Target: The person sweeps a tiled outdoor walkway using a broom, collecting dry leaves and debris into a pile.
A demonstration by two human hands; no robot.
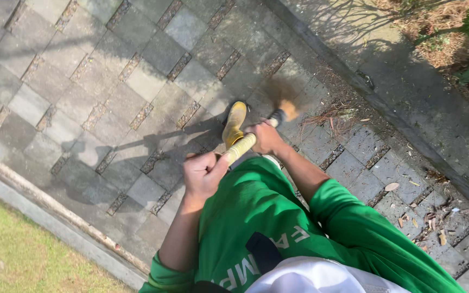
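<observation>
Head view: both hands grip a broom

Mid-frame, the yellow-wrapped broom handle (pixel 241 147) sits clamped in the left hand (pixel 203 172) and right hand (pixel 266 137). Blurred bristles (pixel 287 107) brush grey paving (pixel 137 81). A yellow boot (pixel 234 122) stands beside; grass (pixel 12 255) fills lower left.

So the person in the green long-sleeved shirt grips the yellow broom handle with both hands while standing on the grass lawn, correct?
Not quite. Both the left hand and right hand do grip the yellow broom handle, but the head view shows the person standing on the grey paving stones, with a yellow rubber boot on them. The grass lawn lies apart, beyond the kerb.
</observation>
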